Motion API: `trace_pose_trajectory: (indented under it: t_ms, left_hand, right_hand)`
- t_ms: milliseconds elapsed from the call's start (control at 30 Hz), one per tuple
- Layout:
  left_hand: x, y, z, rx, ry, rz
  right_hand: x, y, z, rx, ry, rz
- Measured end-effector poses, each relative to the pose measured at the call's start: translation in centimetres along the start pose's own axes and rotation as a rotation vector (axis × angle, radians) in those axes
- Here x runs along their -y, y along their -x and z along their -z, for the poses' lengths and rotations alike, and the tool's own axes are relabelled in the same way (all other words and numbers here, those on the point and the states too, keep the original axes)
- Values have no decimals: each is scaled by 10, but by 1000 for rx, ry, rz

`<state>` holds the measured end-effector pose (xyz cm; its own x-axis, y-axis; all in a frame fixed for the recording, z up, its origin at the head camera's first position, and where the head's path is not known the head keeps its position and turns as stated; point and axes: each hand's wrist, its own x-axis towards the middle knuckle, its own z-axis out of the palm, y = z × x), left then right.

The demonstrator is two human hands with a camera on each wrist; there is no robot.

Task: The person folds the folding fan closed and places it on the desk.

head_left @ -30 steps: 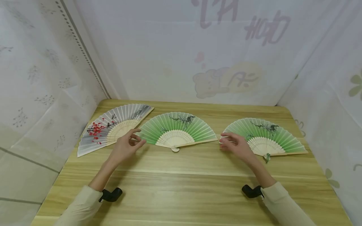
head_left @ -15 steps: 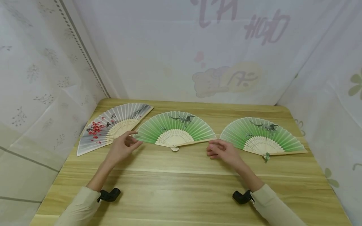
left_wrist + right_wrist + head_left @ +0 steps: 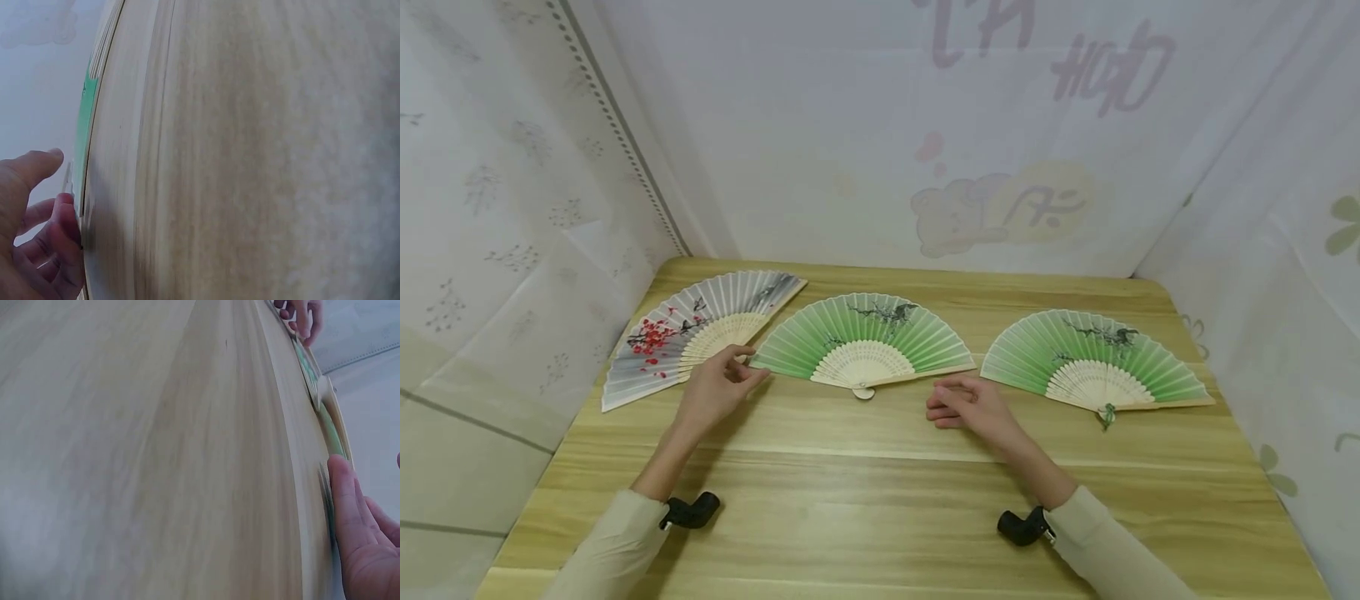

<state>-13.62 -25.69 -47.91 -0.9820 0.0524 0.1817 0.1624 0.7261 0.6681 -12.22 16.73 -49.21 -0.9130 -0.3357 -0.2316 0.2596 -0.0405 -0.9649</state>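
Three spread folding fans lie in a row across the table. The middle green fan [image 3: 925, 343] has a dark branch print and pale ribs. My left hand [image 3: 715, 392] hovers at its left tip, thumb and fingers apart with nothing between them. In the left wrist view, the fingers [image 3: 65, 228] are beside the fan's green edge. My right hand [image 3: 977, 412] is just below the gap between the middle fan and the right green fan [image 3: 1015, 358], loosely curved and holding nothing. A grey-white fan with red blossoms [image 3: 655, 337] lies at the left, its lower edge partly behind my left hand.
The wooden table [image 3: 850, 508] ends against a pale printed cloth [image 3: 805, 150] at the back, with similar cloths on both sides. A green tassel [image 3: 1107, 419] hangs from the right fan's pivot. Black wrist mounts [image 3: 694, 511] sit at both sleeves.
My right hand has moved left, away from the right green fan's left tip toward the middle fan's right end. My left hand has shifted slightly left. The fans stay in place.
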Motion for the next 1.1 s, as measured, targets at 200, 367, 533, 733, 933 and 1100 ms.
trace_pose_trajectory:
  t_ms: [200,367,533,733,933,1100]
  left_hand:
    - [1,-1,-1,-23,-64,13]
    - [0,0,-3,-32,-94,34]
    - [1,1,-5,-42,-118,51]
    - [2,0,-6,-55,-157,49]
    - [2,-3,-7,-64,-186,36]
    - [-1,-5,-5,-38,-210,54]
  right_hand:
    - [-2,-3,-8,-12,-23,-20]
    - [-2,-4,-15,-18,-22,-41]
    - [0,-5,-22,-4,-39,-55]
    - [1,-5,-28,-3,-58,-80]
    - [1,-6,-32,-2,-68,-94]
    - [2,-7,-35,-12,-77,-112]
